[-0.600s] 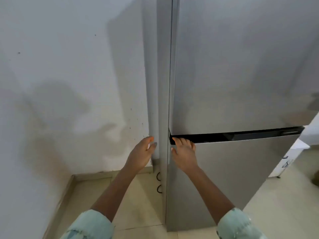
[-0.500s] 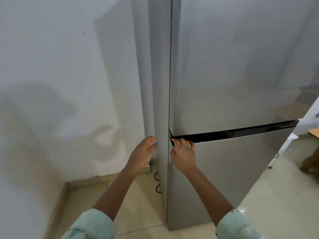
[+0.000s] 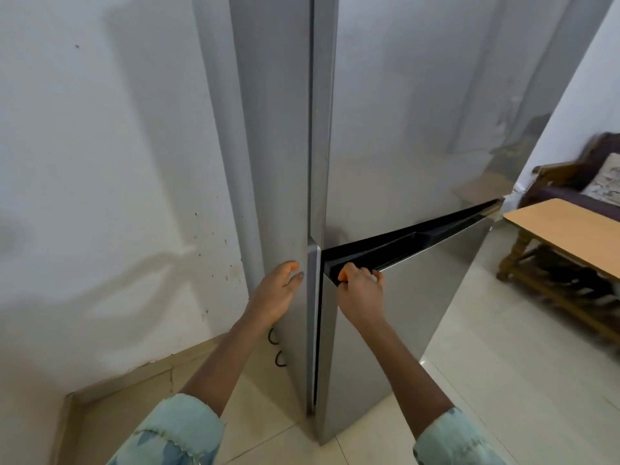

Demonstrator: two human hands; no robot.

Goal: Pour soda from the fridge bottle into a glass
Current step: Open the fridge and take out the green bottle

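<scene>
Both hands work a silver fridge (image 3: 402, 129): the right hand (image 3: 360, 292) curls into the lower door's (image 3: 402, 313) top recess, the left hand (image 3: 275, 293) lies flat and open-fingered against the side panel. Neither bottle nor glass shows.

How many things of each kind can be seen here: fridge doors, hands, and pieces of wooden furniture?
Fridge doors: 2, upper door and lower door
Hands: 2, left hand and right hand
Wooden furniture: 2, table and sofa
Total: 6
</scene>
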